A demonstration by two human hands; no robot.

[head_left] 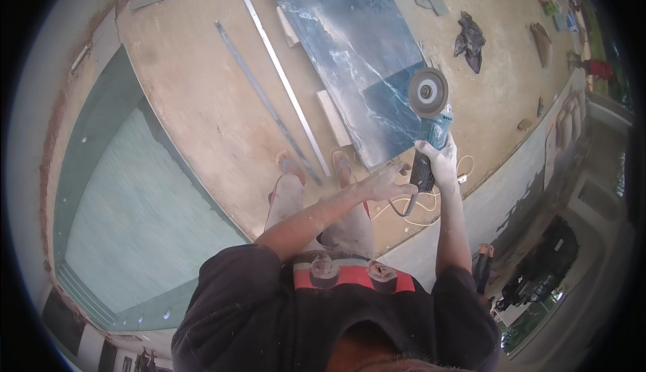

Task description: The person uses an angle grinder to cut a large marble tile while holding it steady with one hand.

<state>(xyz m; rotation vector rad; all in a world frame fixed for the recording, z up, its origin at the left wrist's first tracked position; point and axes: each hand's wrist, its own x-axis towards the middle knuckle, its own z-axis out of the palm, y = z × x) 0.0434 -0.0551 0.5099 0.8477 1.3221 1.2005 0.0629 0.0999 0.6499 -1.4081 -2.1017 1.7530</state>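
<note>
My right hand (441, 161) is wrapped round the body of a teal and black angle grinder (435, 130), held up at the right of the slab. Its grey cutting disc (428, 93) points away from me and shows its flat side. My left hand (385, 182), dusted white, is beside the grinder's black rear end, fingers apart; one fingertip seems to touch it. Beyond the hands lies a glossy blue marbled slab (343, 42) with white veins, raised on pale blocks (332, 118). A darker blue patch shows at its near right part.
A long pale straightedge (279, 69) and a dark bar (266, 96) lie left of the slab. A pale cable (431, 214) loops on the floor by my legs. A sunken teal pool (148, 204) edges the floor at left. A crumpled black bag (470, 42) lies at right.
</note>
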